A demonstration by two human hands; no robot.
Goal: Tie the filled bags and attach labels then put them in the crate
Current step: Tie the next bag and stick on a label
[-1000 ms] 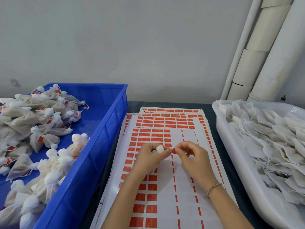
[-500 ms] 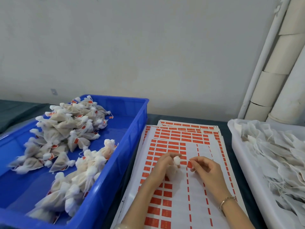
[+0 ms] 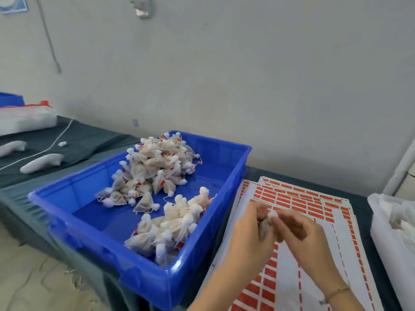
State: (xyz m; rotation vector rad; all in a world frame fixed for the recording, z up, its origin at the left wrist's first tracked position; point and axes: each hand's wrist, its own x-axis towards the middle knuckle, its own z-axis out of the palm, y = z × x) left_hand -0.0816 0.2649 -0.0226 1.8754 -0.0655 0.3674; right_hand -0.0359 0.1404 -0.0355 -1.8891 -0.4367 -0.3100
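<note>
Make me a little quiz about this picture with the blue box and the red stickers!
1. True or false: the blue crate is empty.
2. Where do the red label sheets lie? A) in the crate B) on the table beside the crate C) on the floor
3. Fill in: the left hand and right hand hold one small ____.
Key: 1 false; 2 B; 3 bag.
</note>
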